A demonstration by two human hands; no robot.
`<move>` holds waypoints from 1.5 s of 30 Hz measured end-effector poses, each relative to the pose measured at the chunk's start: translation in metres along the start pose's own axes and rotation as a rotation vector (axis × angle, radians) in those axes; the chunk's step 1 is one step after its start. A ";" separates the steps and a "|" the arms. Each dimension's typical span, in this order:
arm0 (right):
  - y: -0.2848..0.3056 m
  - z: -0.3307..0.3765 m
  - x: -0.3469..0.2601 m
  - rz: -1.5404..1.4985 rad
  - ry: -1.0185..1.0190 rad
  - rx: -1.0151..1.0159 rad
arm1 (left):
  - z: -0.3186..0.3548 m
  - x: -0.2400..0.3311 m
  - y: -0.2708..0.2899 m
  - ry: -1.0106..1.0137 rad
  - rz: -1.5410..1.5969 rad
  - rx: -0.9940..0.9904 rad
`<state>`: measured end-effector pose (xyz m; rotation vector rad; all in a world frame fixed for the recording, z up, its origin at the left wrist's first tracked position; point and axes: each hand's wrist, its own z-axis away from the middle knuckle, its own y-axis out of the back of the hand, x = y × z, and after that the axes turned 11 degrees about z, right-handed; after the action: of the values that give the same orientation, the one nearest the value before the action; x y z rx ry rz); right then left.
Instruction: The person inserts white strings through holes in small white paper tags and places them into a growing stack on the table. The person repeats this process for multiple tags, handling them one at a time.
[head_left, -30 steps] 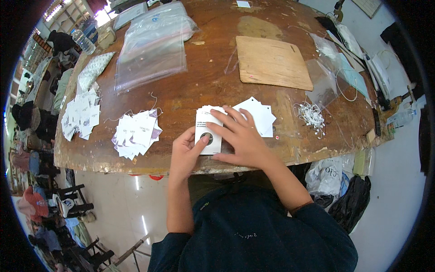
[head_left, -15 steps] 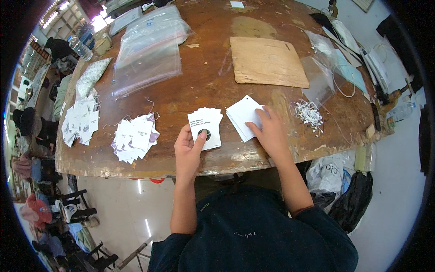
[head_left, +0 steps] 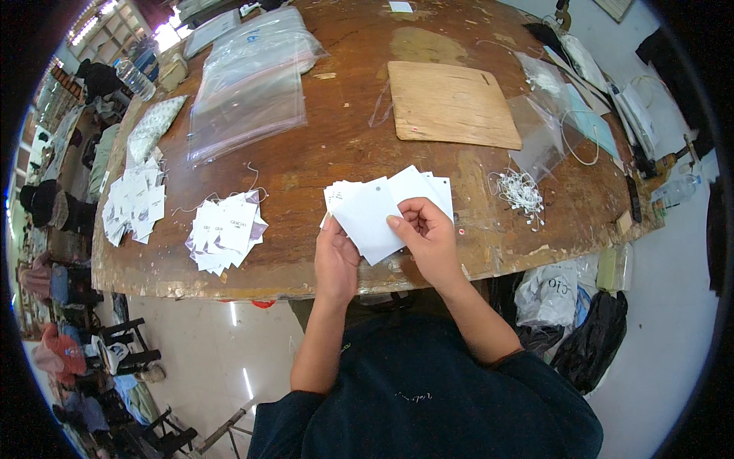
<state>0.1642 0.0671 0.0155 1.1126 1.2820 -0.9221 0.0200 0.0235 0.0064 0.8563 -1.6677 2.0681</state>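
In front of me, between my hands, is a blank white hang tag [head_left: 369, 218] with a small hole at its top corner. My right hand [head_left: 428, 239] pinches it at its right edge, thumb on top. My left hand [head_left: 336, 258] is closed at the left edge of the tags; its fingertips are partly hidden behind the front one. A printed tag [head_left: 335, 196] peeks out behind on the left. More blank tags [head_left: 419, 187] lie fanned beyond my right hand. To the left sit a pile of strung tags [head_left: 228, 232] and a second tag pile [head_left: 136, 200].
Right of my hands lies a tangle of white strings [head_left: 521, 195]. A wooden board [head_left: 455, 103] rests farther back. Clear plastic bags [head_left: 248, 96] cover the back left, near a plastic bottle [head_left: 136, 79]. Another bottle [head_left: 677, 191] is at the right edge.
My right hand has moved left and now pinches a blank tag. That tag now covers much of the printed stack. My left hand has shifted slightly right, its thumb off the printed face.
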 end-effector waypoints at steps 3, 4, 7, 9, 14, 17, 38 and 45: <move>-0.008 0.000 0.002 0.084 0.038 0.014 | 0.001 -0.003 -0.001 -0.026 -0.080 0.082; -0.009 0.000 0.002 0.139 0.089 0.025 | 0.001 -0.003 -0.001 -0.052 -0.193 0.054; -0.008 -0.002 0.001 0.158 0.191 0.054 | 0.000 -0.003 0.000 -0.063 -0.193 0.064; -0.008 -0.003 0.000 0.123 0.200 0.057 | 0.001 -0.003 -0.001 -0.061 -0.130 0.085; -0.010 0.002 0.000 0.079 0.132 0.070 | 0.002 -0.003 -0.004 -0.078 -0.197 0.093; -0.011 0.005 0.001 0.032 -0.040 0.014 | 0.003 -0.002 -0.004 -0.099 -0.262 0.091; 0.047 -0.007 0.007 0.836 0.508 0.230 | 0.001 -0.007 0.000 -0.199 -0.449 0.130; 0.134 -0.033 0.042 1.555 0.179 0.341 | 0.000 -0.005 0.001 -0.151 -0.464 0.096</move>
<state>0.2896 0.1343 -0.0103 1.9589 0.0837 0.1836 0.0233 0.0242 0.0025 1.3163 -1.2860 1.8055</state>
